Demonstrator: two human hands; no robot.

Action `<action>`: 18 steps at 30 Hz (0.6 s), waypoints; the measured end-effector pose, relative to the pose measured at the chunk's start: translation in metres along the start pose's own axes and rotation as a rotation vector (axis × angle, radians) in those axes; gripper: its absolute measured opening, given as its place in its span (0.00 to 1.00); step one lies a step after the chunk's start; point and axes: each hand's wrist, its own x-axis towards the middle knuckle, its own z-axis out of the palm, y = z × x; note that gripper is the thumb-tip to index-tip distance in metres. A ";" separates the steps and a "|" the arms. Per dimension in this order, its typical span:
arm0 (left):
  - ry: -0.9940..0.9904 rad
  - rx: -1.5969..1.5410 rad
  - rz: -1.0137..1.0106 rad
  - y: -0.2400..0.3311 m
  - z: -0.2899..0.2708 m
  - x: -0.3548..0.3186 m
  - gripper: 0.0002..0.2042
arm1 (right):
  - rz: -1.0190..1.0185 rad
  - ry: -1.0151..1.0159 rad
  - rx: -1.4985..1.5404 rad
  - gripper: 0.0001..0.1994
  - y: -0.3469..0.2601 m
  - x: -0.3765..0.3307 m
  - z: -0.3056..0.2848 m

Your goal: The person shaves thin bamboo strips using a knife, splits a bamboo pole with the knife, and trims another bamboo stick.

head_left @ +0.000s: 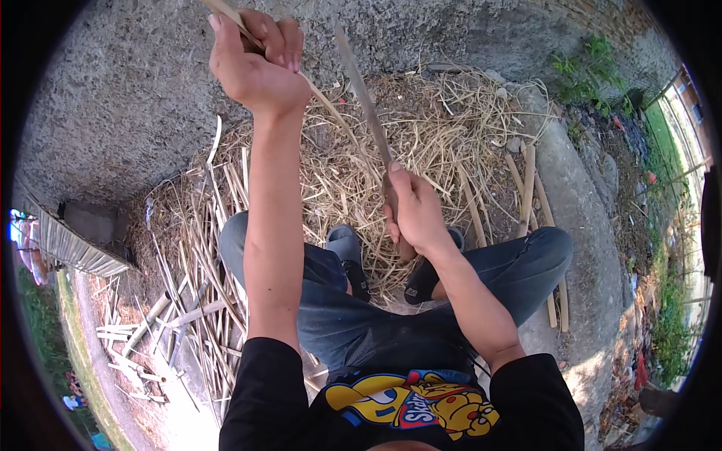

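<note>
Raised at the upper left, in front of the wall, my left hand (262,64) is closed round a thin bamboo strip (329,107). One end of the strip sticks out above the fingers; the other slants down toward the pile of shavings. My right hand (415,210) grips the handle of a long knife (364,96) above my feet. Its narrow, dull blade points up and slightly left, close to the strip's lower part. Whether blade and strip touch, I cannot tell.
Curly pale shavings (432,139) cover the ground between my feet and the rough grey wall (135,98). Many split bamboo strips (199,278) lie to the left. Several thicker bamboo pieces (527,188) rest beside my right knee, near a concrete ledge (575,203).
</note>
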 end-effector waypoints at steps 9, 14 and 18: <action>0.012 0.039 0.057 -0.014 0.035 -0.006 0.23 | 0.294 -0.036 -0.314 0.28 0.082 -0.013 -0.027; -0.052 -0.004 0.048 -0.011 0.027 0.003 0.21 | 0.151 0.052 0.021 0.28 0.018 -0.023 -0.030; -0.013 -0.387 -0.026 -0.027 0.029 0.005 0.21 | -0.286 0.095 0.295 0.28 -0.049 -0.031 -0.029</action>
